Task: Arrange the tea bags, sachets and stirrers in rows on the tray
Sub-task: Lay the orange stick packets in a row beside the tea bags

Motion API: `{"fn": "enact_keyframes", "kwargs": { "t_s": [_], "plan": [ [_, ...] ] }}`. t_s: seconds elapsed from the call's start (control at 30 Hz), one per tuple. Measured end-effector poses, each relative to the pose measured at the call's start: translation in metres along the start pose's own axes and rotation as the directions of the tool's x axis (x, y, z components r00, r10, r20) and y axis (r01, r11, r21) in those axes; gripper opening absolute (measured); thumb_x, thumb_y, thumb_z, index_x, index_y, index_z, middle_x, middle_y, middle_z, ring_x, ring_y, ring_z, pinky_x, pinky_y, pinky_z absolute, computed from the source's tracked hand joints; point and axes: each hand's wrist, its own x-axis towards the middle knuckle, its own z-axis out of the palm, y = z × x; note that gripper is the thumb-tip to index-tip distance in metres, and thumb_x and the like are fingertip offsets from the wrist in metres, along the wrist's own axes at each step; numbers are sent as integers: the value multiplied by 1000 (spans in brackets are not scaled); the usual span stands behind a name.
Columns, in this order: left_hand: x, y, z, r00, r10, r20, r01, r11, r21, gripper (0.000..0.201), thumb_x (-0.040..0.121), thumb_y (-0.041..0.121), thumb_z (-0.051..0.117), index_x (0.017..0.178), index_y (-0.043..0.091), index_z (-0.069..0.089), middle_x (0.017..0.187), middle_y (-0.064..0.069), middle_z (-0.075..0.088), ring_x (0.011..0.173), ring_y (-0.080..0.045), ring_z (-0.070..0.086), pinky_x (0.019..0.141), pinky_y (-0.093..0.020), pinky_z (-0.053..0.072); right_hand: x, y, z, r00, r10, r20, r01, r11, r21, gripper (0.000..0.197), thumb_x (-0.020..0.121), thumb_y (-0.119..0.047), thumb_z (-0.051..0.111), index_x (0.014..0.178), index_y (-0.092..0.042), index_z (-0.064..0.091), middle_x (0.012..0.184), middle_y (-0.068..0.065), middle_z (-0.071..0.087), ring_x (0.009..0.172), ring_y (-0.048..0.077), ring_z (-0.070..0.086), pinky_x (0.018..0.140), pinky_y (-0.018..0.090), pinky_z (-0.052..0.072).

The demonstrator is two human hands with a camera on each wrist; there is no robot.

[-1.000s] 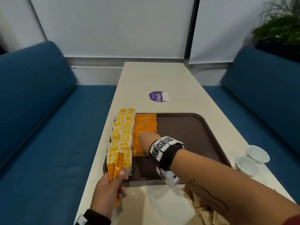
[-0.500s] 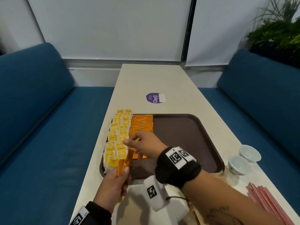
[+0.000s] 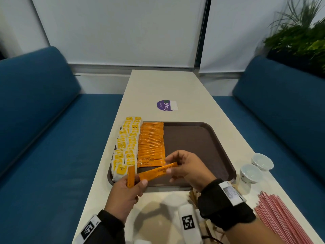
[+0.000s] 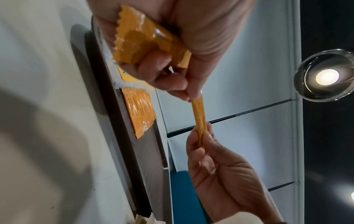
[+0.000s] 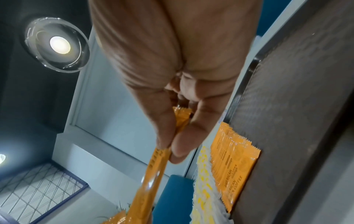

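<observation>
While both hands (image 3: 186,169) pinch it, sachet (image 3: 158,171) reads "COFFEE".

A black wristband (image 3: 226,206) is worn on the right forearm, wide and soft-looking, with a white plate (image 3: 231,192) fixed on its upper side; the print on that plate is blurred. Beneath the same wrist a white block (image 3: 189,224) is hung, marked with a black square code. A dark tattoo (image 3: 211,239) is partly seen beside it, low on the forearm. The left wrist is covered by a black sleeve (image 3: 110,224), over which a white tag (image 3: 89,229) with a black square code is strapped. Both hands are left bare.
</observation>
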Motion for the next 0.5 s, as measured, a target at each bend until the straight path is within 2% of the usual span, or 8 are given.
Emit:
{"fn": "enact_keyframes", "kwargs": {
  "t_s": [0.13,0.23,0.3,0.43,0.5],
  "plan": [
    [-2,4,1,998,10,-65,-14,998,-62,12,86,3,61,77,9,56,54,-3,50,52,-15,42,47,-22,35,-6,5,4,999,45,2,-45,988,145,24,80,11,63,97,-6,59,78,7,68,66,15,67,53,26,55],
    [-3,6,0,996,12,-86,-19,996,-84,10,87,5,61,79,9,56,62,-7,51,53,-15,42,48,-23,35,-8,8,10,999,39,15,-40,996,75,19,82,9,63,89,-9,63,69,1,68,65,15,66,54,26,54],
    [-2,5,-2,996,9,-91,-17,995,-95,11,87,5,61,79,9,55,65,-9,52,54,-15,43,47,-22,36,-8,9,15,999,39,34,-42,995,95,16,82,6,64,84,-11,64,68,0,68,65,14,65,55,26,53],
    [-1,2,3,998,1,-57,-4,998,-55,11,84,2,63,78,5,55,56,-5,53,54,-17,44,46,-23,34,-2,11,29,996,77,48,-89,930,357,11,76,-3,69,78,-10,60,64,2,62,56,13,59,51,26,47],
    [-3,0,9,1000,-11,-19,10,1000,-26,7,84,3,64,83,3,57,56,-4,53,55,-17,43,45,-23,32,2,8,33,996,89,15,-87,902,424,14,71,-10,70,79,-12,58,65,1,61,57,11,56,51,24,45]
  ]
}}
